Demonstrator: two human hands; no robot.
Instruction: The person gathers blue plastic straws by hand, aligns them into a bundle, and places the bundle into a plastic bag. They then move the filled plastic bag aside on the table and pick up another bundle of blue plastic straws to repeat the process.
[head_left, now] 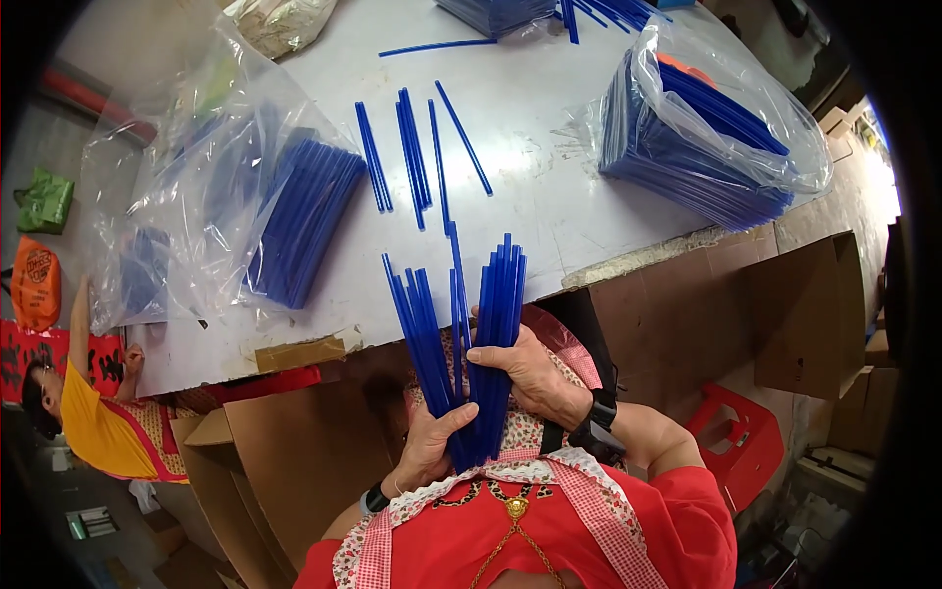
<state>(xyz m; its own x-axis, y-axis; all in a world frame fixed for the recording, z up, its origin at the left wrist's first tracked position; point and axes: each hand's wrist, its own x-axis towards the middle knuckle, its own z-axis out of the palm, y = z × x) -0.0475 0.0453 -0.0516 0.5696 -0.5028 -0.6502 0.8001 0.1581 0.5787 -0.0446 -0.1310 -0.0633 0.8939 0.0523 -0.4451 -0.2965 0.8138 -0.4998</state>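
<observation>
From the head camera, both hands grip one bunch of blue sticks: thin, straight, smooth plastic rods, fanned out at their top ends toward 12 o'clock. The left hand wraps the bottom of the bunch from 7 o'clock, fingers curled round it. The right hand clamps the middle of the bunch from 3 o'clock, thumb across the front. The bunch stands upright just in front of the person's chest, at the near edge of the table, whose top is pale, flat and worn.

At 12 o'clock from the bunch, loose sticks lie scattered on the table. At 10 o'clock, a crinkled clear plastic bag holds a flat stack of blue sticks. At 2 o'clock, a second clear bag holds a thicker stack. Brown cardboard boxes stand below the table edge.
</observation>
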